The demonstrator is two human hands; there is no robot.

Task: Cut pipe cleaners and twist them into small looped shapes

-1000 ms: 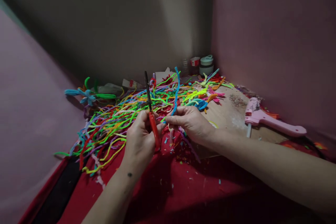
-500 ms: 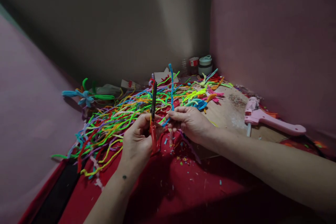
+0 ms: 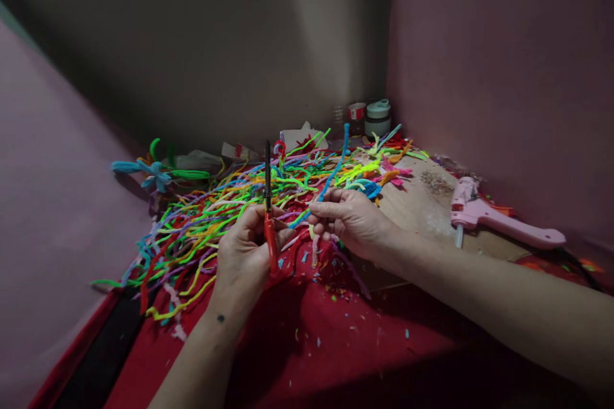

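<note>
My left hand (image 3: 244,246) is closed round the red handles of a pair of scissors (image 3: 268,192), whose dark blades point upward. Between thumb and fingers my right hand (image 3: 352,220) pinches a blue pipe cleaner (image 3: 334,169). Its long end rises tilted to the right, and its lower end reaches left toward my left fingertips; whether they touch it I cannot tell. Behind both hands spreads a heap of many-coloured pipe cleaners (image 3: 215,208).
A pink hot glue gun (image 3: 503,220) lies on a cardboard sheet (image 3: 407,208) at the right. Small clippings are scattered over the red cloth (image 3: 336,345). A blue pipe-cleaner flower (image 3: 157,177) is at the left, and a lidded mint container (image 3: 377,118) stands at the back.
The blue pipe cleaner, upright before, now leans to the right. My left hand with the scissors has shifted slightly left, a little further from my right hand.
</note>
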